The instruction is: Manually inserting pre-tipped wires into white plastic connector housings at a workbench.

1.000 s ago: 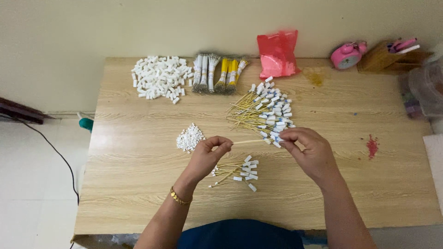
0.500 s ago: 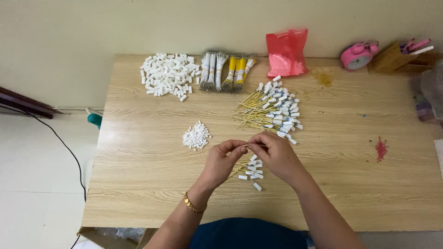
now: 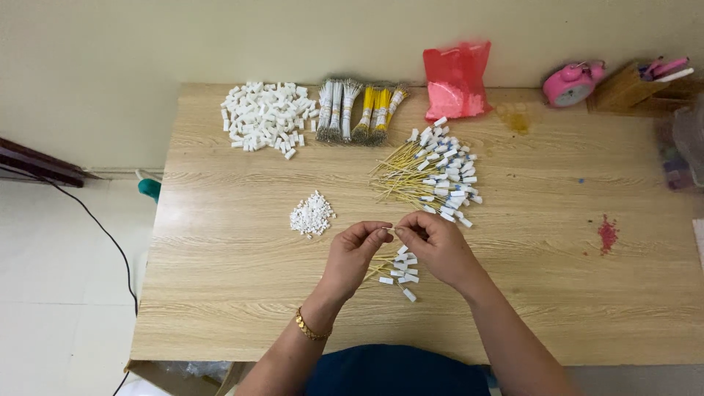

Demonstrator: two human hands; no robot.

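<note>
Over the front middle of the wooden table [image 3: 220, 293], my left hand [image 3: 353, 255] and my right hand [image 3: 437, 248] meet fingertip to fingertip, pinching a thin yellow wire piece [image 3: 389, 229] between them. Just below the hands lies a small pile of yellow wires with white end caps [image 3: 400, 270]. A little heap of tiny white caps [image 3: 312, 215] sits left of my left hand. A larger spread of capped yellow wires [image 3: 434, 172] lies behind my right hand.
At the back edge are a pile of white plastic blocks [image 3: 265, 117], bundles of silver and yellow wires [image 3: 359, 110], a red plastic bag [image 3: 455, 81], a pink alarm clock [image 3: 570, 84] and a wooden holder [image 3: 631, 92]. A red stain [image 3: 607, 235] marks the right side.
My hands have come together: the right hand moved left from the large wire pile to meet the left hand over the small pile.
</note>
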